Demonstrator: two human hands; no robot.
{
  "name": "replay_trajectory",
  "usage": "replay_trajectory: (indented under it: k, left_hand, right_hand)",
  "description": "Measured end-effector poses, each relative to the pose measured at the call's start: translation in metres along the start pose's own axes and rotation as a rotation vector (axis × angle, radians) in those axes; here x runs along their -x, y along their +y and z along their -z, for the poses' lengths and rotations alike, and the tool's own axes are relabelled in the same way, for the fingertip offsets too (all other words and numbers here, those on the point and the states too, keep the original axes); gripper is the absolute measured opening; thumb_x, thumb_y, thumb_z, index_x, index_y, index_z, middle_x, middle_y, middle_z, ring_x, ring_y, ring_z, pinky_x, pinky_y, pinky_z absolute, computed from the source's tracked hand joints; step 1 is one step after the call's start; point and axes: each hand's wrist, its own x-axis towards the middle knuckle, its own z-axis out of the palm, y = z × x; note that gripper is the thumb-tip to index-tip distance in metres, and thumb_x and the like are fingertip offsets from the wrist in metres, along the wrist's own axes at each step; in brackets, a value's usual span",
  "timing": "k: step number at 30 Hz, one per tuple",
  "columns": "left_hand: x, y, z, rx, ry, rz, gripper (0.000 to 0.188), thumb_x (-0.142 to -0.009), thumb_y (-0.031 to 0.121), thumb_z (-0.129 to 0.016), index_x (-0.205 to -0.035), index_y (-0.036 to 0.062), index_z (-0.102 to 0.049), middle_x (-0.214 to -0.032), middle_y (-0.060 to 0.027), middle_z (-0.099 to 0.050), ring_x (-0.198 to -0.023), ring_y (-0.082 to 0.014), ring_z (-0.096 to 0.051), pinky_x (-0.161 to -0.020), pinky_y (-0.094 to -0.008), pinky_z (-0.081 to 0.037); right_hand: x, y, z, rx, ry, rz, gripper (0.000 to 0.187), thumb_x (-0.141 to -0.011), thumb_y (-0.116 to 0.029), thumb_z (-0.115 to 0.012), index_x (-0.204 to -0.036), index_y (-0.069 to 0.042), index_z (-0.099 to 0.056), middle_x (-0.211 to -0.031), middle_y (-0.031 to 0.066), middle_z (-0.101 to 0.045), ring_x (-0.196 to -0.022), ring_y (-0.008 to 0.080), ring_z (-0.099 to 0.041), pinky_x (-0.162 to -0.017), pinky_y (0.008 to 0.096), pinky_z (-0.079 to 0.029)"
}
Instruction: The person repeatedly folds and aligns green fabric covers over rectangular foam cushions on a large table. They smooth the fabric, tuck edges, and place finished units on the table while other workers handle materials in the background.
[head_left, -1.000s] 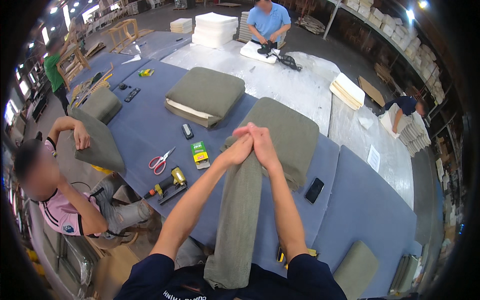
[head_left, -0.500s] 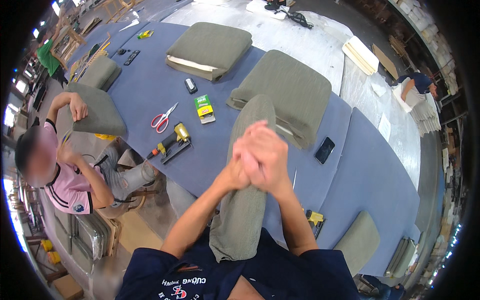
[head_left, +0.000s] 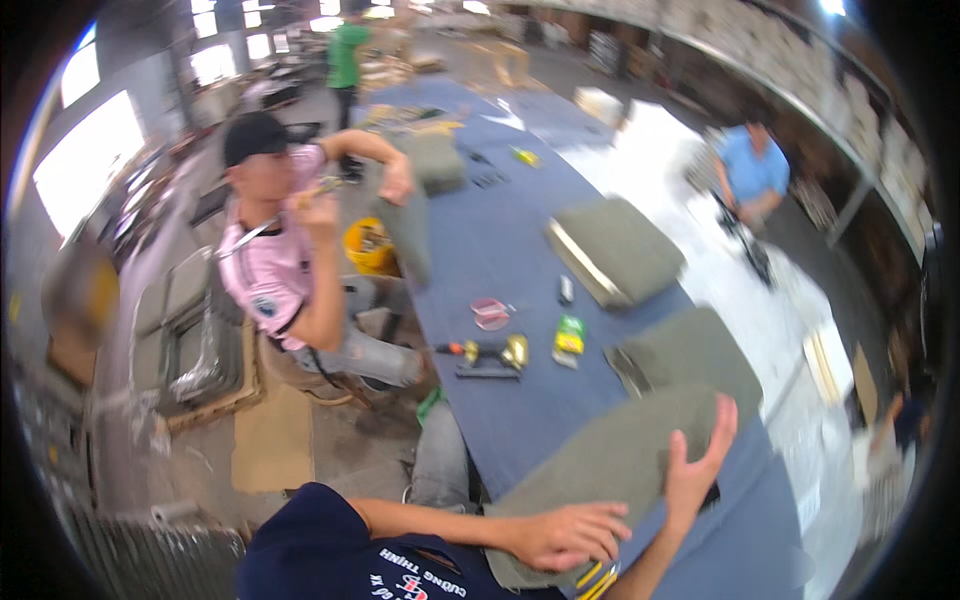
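A long grey-green fabric-covered cushion (head_left: 590,450) lies tilted in front of me, its near end against my body. My left hand (head_left: 575,535) rests on its near part, fingers stretched out, nothing gripped. At the cushion's far right end, my right hand (head_left: 697,462) is raised with thumb and fingers spread, beside or lightly touching the cover; contact is unclear. A yellow-and-dark object (head_left: 597,578) shows partly between my forearms, blurred. Just past the cushion lies another grey-green cushion (head_left: 690,355).
On the blue-covered table (head_left: 480,240) lie a yellow-black staple gun (head_left: 490,352), red-handled scissors (head_left: 491,314), a green-yellow box (head_left: 568,340) and another cushion (head_left: 617,250). A person in pink (head_left: 285,240) sits at the left, holding a cushion; another person in blue (head_left: 752,170) stands far right.
My hands, clasped together over the cushion before, are now apart with fingers open. My view has swung left and up. The cushion now lies slanting to the right.
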Motion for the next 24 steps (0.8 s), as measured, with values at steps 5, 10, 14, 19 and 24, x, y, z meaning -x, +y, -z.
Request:
replay_trajectory:
  k: [5, 10, 14, 19, 24]
  left_hand:
    - [0.040, 0.021, 0.009, -0.091, 0.353, 0.288, 0.031, -0.103, 0.012, -0.048, -0.125, -0.0028, -0.064, -0.125, -0.0165, -0.065, -0.128, -0.0355, -0.058, -0.114, -0.0489, -0.041]
    - [0.089, -0.027, 0.020, 0.016, 0.607, 0.847, 0.031, -0.104, 0.018, -0.055, -0.129, 0.0005, -0.065, -0.116, -0.0163, -0.071, -0.114, -0.0276, -0.067, -0.102, -0.0380, -0.050]
    - [0.144, -0.100, 0.038, -0.035, 0.686, 0.965, 0.037, -0.102, 0.026, -0.060, -0.131, 0.0034, -0.064, -0.121, -0.0153, -0.071, -0.112, -0.0258, -0.068, -0.100, -0.0390, -0.051]
    - [0.227, -0.195, 0.059, -0.525, 0.808, 1.153, 0.080, -0.094, 0.060, -0.066, -0.148, 0.0034, -0.049, -0.137, -0.0180, -0.060, -0.125, -0.0238, -0.060, -0.105, -0.0399, -0.047]
    - [0.220, -0.223, 0.072, 0.767, 0.994, 1.353, 0.102, -0.088, 0.077, -0.063, -0.157, 0.0049, -0.040, -0.156, -0.0145, -0.045, -0.122, -0.0189, -0.053, -0.103, -0.0328, -0.044]
  right_hand:
    - [-0.039, 0.063, -0.022, 0.033, -0.282, -0.266, 0.067, -0.083, -0.007, -0.069, -0.147, -0.008, -0.053, -0.157, 0.0236, -0.043, -0.148, 0.0413, -0.038, -0.123, 0.0476, -0.030]
    - [-0.037, 0.031, -0.028, 0.027, -0.325, -0.204, 0.047, -0.077, -0.004, -0.062, -0.122, -0.009, -0.072, -0.142, 0.0221, -0.059, -0.151, 0.0419, -0.035, -0.123, 0.0483, -0.030]
    - [-0.037, 0.022, -0.016, -0.079, -0.361, -0.181, 0.038, -0.074, -0.002, -0.063, -0.110, -0.007, -0.076, -0.148, 0.0278, -0.053, -0.152, 0.0407, -0.035, -0.122, 0.0471, -0.029]
    - [-0.023, 0.002, 0.005, -0.318, -0.399, -0.090, 0.027, -0.072, -0.004, -0.065, -0.095, -0.004, -0.079, -0.159, 0.0323, -0.040, -0.151, 0.0406, -0.037, -0.121, 0.0457, -0.029]
    - [-0.002, 0.003, 0.023, -0.423, -0.364, -0.017, 0.018, -0.074, -0.006, -0.070, -0.089, -0.007, -0.080, -0.162, 0.0338, -0.034, -0.151, 0.0438, -0.037, -0.120, 0.0485, -0.030]
